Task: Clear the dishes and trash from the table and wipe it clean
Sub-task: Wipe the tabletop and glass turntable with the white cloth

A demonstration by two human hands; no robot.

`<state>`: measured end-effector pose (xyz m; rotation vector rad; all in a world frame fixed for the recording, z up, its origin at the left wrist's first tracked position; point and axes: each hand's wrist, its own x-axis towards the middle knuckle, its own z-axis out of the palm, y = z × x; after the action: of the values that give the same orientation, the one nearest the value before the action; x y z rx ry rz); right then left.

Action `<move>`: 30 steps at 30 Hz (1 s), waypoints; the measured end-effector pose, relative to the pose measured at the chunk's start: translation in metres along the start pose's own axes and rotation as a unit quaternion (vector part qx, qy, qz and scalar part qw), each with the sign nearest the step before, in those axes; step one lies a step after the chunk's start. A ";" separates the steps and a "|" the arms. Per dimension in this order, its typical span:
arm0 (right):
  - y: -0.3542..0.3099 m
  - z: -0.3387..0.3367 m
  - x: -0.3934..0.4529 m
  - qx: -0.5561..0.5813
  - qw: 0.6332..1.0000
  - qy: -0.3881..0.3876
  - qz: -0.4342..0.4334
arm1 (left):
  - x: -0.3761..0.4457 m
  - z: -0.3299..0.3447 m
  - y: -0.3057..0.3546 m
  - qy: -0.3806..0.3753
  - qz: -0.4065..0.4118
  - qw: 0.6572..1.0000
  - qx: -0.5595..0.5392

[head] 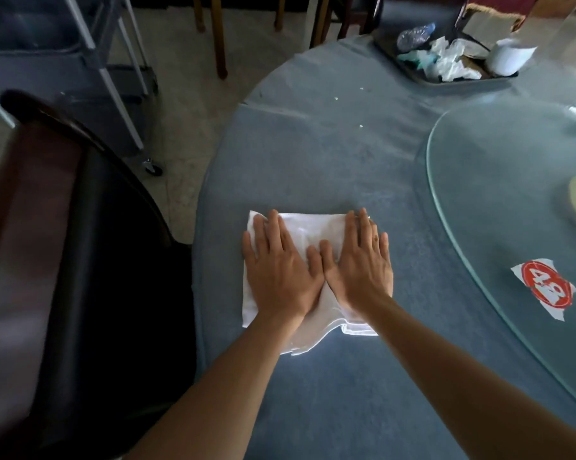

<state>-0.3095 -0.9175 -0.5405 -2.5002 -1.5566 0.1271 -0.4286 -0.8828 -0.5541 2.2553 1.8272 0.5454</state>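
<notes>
Both hands flat on a folded white cloth point(299, 260) lying on the blue-covered bench point(346, 154), near its left edge. Left hand point(280, 270) presses the cloth's left half, fingers point(263, 234) straight and slightly spread. Right hand point(359, 267) presses the right half, fingers straight, slightly spread; thumbs touch at the middle. Dark tray point(409, 69) at the far side of the bench holds crumpled white tissues point(449, 61), a crushed plastic bottle point(414, 34) and a white cup point(509, 58). Glass turntable point(485, 180) on the right, red-and-white number sticker point(543, 287) under its edge. Few white crumbs point(359, 126) on the cloth cover. Dark chair point(80, 227) left, metal cart point(107, 61) behind it.
</notes>
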 end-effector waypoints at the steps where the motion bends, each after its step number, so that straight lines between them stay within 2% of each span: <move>1: -0.004 0.001 0.008 -0.002 1.000 0.004 0.006 | 0.010 0.001 -0.002 -0.004 0.007 1.000 -0.001; 10: -0.037 0.014 0.089 -0.011 0.999 0.017 0.048 | 0.107 0.009 -0.019 -0.042 0.053 0.998 -0.003; 21: -0.055 0.022 0.152 -0.007 0.994 0.032 0.101 | 0.184 0.022 -0.022 -0.060 0.111 0.992 -0.017; 30: -0.065 0.025 0.186 -0.010 0.981 0.061 0.187 | 0.244 0.039 -0.022 -0.078 0.223 0.970 -0.055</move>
<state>-0.2880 -0.7200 -0.5465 -2.7306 -1.0356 0.0111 -0.3904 -0.6377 -0.5577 2.5535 1.1869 0.5019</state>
